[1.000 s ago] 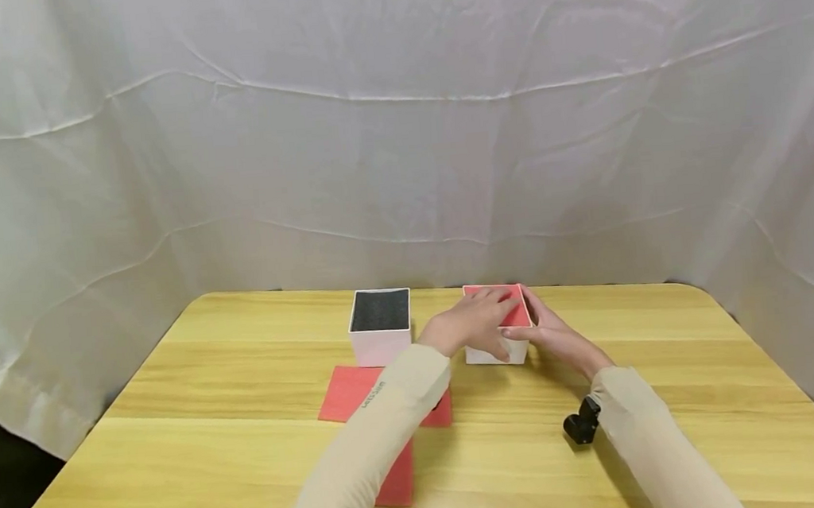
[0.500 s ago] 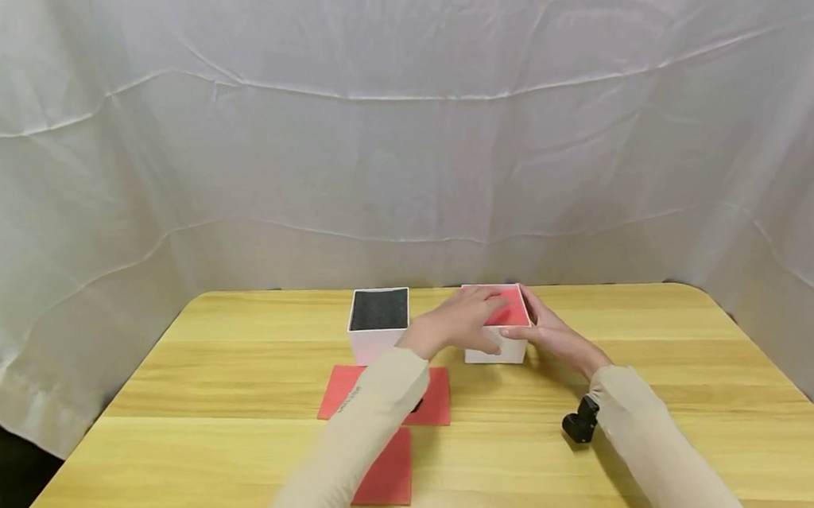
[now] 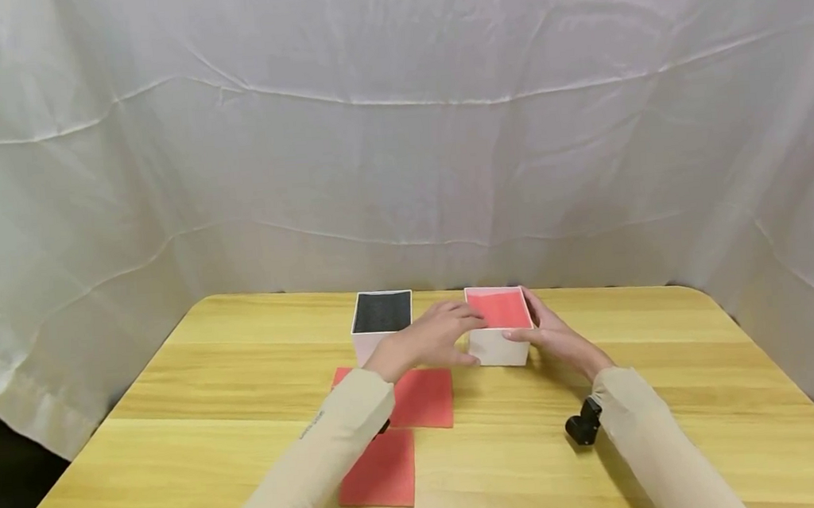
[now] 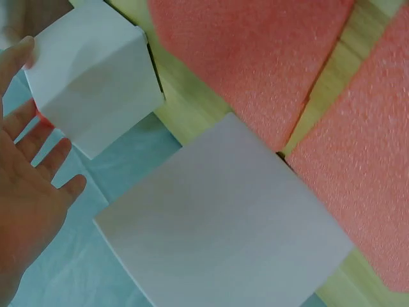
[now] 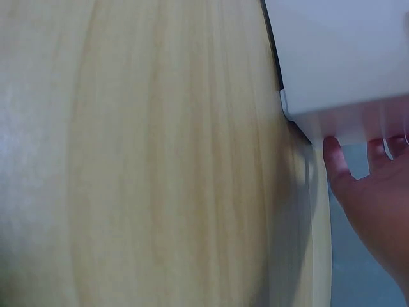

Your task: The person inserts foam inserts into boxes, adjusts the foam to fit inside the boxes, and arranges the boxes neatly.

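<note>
Head view: a small white cardboard box with a red foam pad inside (image 3: 498,322) is steadied at the far middle of the wooden table (image 3: 179,463). It is flanked by the left hand (image 3: 431,338), fingers relaxed against its left side, and the right hand (image 3: 553,336), fingers straight along its right side. The pad appears seated; judged next, the box needs an even two-sided hold.

Left wrist view: the white box (image 4: 92,77) is touched by straight fingers (image 4: 38,147).

Right wrist view: fingertips (image 5: 335,160) rest on the box wall (image 5: 345,57).

White cube-shaped box (image 3: 498,328), upright on the table (image 3: 674,360) toward its far edge, open top filled flush with a red foam square; plain white side walls; standing just right of a second white box.
</note>
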